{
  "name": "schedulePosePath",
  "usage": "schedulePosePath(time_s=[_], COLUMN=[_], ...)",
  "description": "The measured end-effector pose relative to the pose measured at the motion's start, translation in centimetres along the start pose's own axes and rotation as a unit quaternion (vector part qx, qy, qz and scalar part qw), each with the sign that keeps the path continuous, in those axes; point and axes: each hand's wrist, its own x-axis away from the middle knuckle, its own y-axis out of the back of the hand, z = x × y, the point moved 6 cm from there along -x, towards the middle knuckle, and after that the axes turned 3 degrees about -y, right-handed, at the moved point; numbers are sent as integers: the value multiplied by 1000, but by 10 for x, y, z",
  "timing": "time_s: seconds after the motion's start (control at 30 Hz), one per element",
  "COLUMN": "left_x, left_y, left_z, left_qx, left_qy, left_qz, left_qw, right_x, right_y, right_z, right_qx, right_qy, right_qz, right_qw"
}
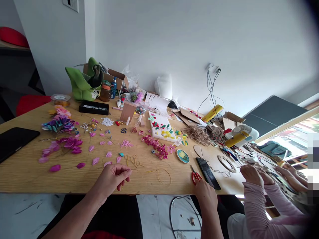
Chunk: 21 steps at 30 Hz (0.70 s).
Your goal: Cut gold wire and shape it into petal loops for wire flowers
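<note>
My left hand (116, 176) is closed in a pinch above the front edge of the table; a thin gold wire appears to run from its fingertips. A loop of gold wire (164, 177) lies to its right, and several bent gold wire pieces (133, 160) lie just beyond. My right hand (205, 194) is closed around the red handles of small pliers (195, 176), whose tips point away from me. Beside them lies a dark phone (208, 173). Loose pink petals (95, 161) are scattered beyond my left hand.
Silk-like flowers (62, 124) and a black tablet (16, 141) lie left. A white board with coloured petals (161, 127), pink blossoms (157, 146) and a small round embroidery (182, 156) occupy the middle. At right, a co-worker's hands (253, 175) work near a ring (226, 164).
</note>
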Motion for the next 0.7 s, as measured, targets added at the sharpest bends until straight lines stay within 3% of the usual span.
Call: schedulePosePath(time_s=[0.37,0.7], left_x=[5,5], left_y=[2,0], left_z=[3,11], left_qx=[-63,-59], left_qy=[-5,6], left_qz=[23,27], left_qw=[998,998], right_x=[-22,-8], right_y=[-22,-35], right_z=[-12,-39], right_qx=[22,-23], right_qy=[14,19], right_qz=[41,61], right_qw=[999,998])
